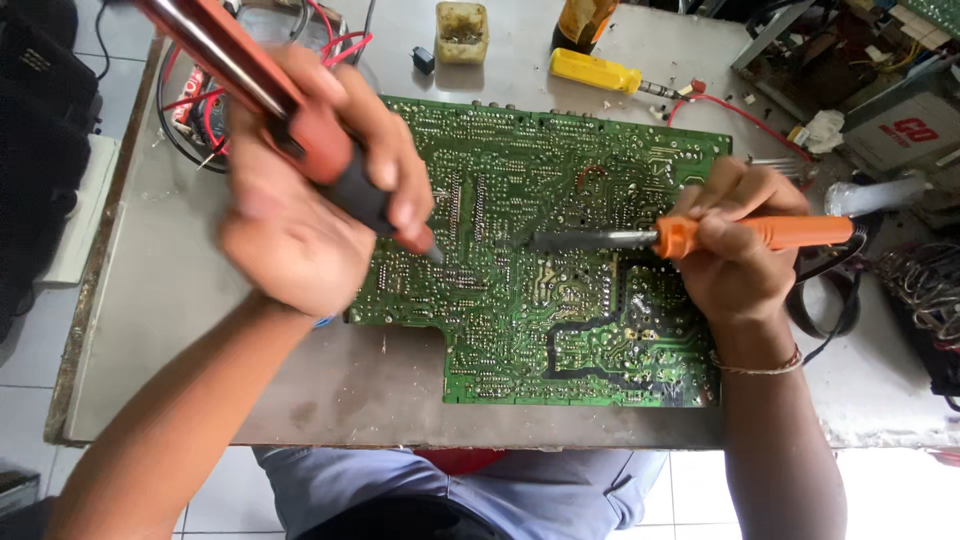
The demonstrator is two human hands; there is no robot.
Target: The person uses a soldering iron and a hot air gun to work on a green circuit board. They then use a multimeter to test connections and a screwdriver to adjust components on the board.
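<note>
Solder-side up, the green circuit board (540,250) lay flat at the middle of the grey table (180,330) — stiff, light, probably fragile at its joints, best lifted by its edges. The right hand (735,250) was clamped on an orange soldering iron (700,235); the left hand (310,200) gripped a red desoldering pump (270,95), its tip near the board.
</note>
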